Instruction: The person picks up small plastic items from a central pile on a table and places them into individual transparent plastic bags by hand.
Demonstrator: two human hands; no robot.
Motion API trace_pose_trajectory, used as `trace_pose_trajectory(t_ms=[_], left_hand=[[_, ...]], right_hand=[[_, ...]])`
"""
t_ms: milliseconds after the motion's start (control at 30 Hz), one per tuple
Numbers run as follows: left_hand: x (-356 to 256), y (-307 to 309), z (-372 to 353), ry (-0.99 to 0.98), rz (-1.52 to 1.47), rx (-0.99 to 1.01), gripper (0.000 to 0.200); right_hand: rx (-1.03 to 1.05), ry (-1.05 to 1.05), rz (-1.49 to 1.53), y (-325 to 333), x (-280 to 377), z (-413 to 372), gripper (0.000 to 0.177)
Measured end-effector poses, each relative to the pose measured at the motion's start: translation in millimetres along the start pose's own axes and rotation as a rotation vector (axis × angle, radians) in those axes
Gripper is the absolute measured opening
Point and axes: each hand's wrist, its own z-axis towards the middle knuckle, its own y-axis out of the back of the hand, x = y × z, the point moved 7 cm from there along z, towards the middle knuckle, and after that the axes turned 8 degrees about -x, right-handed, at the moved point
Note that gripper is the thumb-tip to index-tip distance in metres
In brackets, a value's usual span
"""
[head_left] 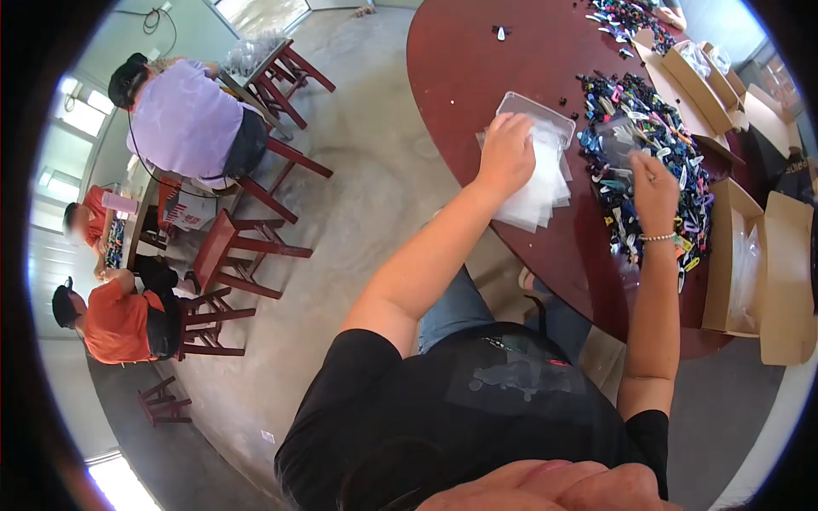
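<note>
My left hand (509,153) rests with bent fingers on a stack of clear plastic bags (538,189), which lies partly over a shallow clear tray (558,123). Its fingertips are partly hidden from above. To the right, my right hand (656,192) pinches the edge of a clear plastic bag (617,140). That bag is over a large heap of small multicoloured hair clips (694,200). Whether any clips are inside the bag I cannot make out.
The dark red table (460,68) has a curved edge. A single clip (501,33) lies far back. Open cardboard boxes (733,294) with clear bags stand right of the heap. People (183,115) sit at another table on the left, among wooden stools (226,255).
</note>
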Motion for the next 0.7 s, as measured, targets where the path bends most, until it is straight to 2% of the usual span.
trace_pose_trajectory(t_ms=[33, 100, 133, 200, 233, 300, 333, 367, 433, 533, 600, 633, 700], left_hand=[[3, 1, 0, 0.013, -0.005, -0.001, 0.031], [15, 11, 2, 0.18, -0.213, -0.109, 0.028], [13, 14, 3, 0.191, -0.215, -0.119, 0.028], [32, 15, -2, 0.583, -0.673, -0.214, 0.022], [36, 14, -2, 0.582, -0.676, -0.221, 0.022], [42, 17, -1, 0.553, -0.881, -0.354, 0.024], [40, 18, 1, 0.548, -0.878, -0.348, 0.024], [39, 18, -2, 0.582, -0.882, -0.331, 0.024], [38, 19, -6, 0.61, -0.882, -0.309, 0.024], [34, 12, -10, 0.64, -0.767, -0.192, 0.024], [21, 15, -2, 0.248, -0.144, -0.106, 0.028], [15, 11, -1, 0.069, 0.031, -0.102, 0.032], [0, 1, -3, -0.182, 0.163, -0.032, 0.033]], right_hand=[[-0.029, -0.042, 0.049, 6, 4, -1, 0.02], [-0.05, -0.005, -0.014, 13, 30, -5, 0.022], [-0.038, 0.004, -0.016, 8, 45, -7, 0.022], [-0.059, 0.386, -0.146, -2, 97, -17, 0.023], [0.063, 0.487, -0.207, -23, 103, -28, 0.026], [0.188, 0.661, -0.228, -69, 103, -55, 0.031], [0.674, 0.432, -0.551, -96, 119, -62, 0.036], [0.512, 0.484, -0.408, -104, 107, -85, 0.043], [0.489, 0.438, -0.376, -107, 105, -90, 0.05], [0.489, 0.4, -0.302, -91, 103, -84, 0.047], [0.423, 0.389, -0.246, -70, 102, -75, 0.045], [0.376, 0.396, -0.179, -56, 100, -73, 0.043], [0.276, 0.366, -0.108, -14, 95, -68, 0.037]])
